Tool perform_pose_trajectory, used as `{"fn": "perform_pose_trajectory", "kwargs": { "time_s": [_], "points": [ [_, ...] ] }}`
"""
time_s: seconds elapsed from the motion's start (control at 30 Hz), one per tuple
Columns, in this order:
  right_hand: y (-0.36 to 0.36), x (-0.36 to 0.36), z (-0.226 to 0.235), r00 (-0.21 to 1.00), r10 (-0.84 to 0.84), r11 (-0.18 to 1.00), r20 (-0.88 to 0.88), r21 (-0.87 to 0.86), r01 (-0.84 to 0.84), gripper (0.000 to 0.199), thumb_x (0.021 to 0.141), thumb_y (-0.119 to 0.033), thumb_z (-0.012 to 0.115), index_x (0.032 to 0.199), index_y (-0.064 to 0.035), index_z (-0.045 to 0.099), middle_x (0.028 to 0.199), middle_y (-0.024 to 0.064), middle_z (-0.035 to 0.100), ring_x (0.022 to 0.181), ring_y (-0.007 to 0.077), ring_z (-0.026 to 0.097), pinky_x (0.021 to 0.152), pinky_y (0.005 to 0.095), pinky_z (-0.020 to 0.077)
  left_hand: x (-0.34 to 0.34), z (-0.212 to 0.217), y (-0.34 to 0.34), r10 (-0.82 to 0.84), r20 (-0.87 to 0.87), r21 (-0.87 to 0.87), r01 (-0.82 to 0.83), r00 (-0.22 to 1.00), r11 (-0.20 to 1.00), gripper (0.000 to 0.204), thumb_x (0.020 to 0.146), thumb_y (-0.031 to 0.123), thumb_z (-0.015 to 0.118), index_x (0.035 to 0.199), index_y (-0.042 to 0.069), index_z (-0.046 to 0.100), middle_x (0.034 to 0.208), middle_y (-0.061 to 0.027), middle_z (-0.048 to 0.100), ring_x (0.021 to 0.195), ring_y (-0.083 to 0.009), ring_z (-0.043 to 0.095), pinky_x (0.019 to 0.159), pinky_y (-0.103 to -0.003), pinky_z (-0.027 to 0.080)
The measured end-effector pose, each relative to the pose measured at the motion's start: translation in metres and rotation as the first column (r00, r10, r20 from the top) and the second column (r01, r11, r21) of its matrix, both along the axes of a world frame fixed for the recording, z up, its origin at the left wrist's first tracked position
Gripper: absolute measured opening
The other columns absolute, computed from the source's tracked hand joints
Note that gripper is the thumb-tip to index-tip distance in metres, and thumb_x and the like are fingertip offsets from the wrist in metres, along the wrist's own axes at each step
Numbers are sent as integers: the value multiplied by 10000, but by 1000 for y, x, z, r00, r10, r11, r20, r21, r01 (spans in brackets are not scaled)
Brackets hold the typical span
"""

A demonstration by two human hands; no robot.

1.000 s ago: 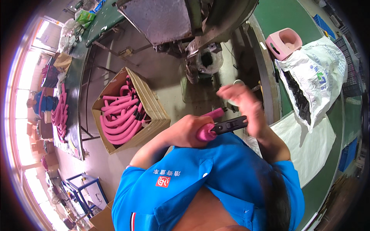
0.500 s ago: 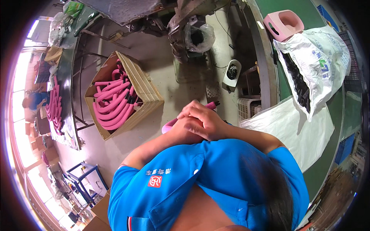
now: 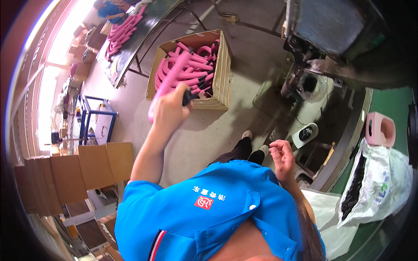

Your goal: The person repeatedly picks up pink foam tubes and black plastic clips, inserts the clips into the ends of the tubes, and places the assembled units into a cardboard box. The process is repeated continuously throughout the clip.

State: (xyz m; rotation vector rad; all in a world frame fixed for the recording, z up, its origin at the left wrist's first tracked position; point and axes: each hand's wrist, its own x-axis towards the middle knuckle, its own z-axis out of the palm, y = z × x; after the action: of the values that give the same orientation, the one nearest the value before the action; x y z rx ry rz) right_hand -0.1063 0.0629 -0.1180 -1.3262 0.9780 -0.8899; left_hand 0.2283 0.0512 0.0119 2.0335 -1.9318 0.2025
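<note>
My left hand [image 3: 170, 111] is closed around a pink foam-covered curved tube [image 3: 167, 81] with a black end, held out over the floor just in front of a cardboard box [image 3: 223, 74]. The box holds several more pink curved tubes [image 3: 191, 69]. My right hand [image 3: 282, 157] hangs near my chest with fingers loosely curled and holds nothing. My blue shirt fills the lower middle of the view.
A dark metal machine [image 3: 322, 48] stands at the upper right above a green bench [image 3: 392, 108]. A pink foam block [image 3: 380, 129] and a white sack of black parts [image 3: 374, 187] lie at the right. More pink tubes [image 3: 124, 28] lie on a dark table at the upper left. Flat cardboard [image 3: 82, 169] stands left.
Both hands were together on the pink tube at my chest. Now my left hand alone has carried it out to the box and my right hand has let go.
</note>
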Motion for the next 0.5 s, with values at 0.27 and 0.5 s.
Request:
{"fn": "perform_pose_trajectory", "kwargs": {
  "time_s": [0.27, 0.5],
  "points": [
    [2, 56, 15, 988, 147, 986, -43, -71, -150, 145, 915, -153, 560, 955, -17, 587, 1011, 82, 548, 847, 148, 572, 718, 258, 470, 42, -85, -40, -179, -170, 188, 210, 969, 959, 767, 700, 361, 762, 1339, 127, 409, 1119, -181, 537, 1085, -317, 521, 909, -422, 431],
    [-10, 152, 121, 994, 37, 329, 107, -940, 89, 89, 901, -93, 519, 928, -11, 541, 821, 84, 574, 709, 133, 554, 628, 272, 461, 115, -152, 95, -131, -147, 773, 196, 980, 604, 511, 800, 367, 665, 1216, 113, 513, 1069, -129, 596, 1039, -319, 569, 874, -430, 465]
  ]
}}
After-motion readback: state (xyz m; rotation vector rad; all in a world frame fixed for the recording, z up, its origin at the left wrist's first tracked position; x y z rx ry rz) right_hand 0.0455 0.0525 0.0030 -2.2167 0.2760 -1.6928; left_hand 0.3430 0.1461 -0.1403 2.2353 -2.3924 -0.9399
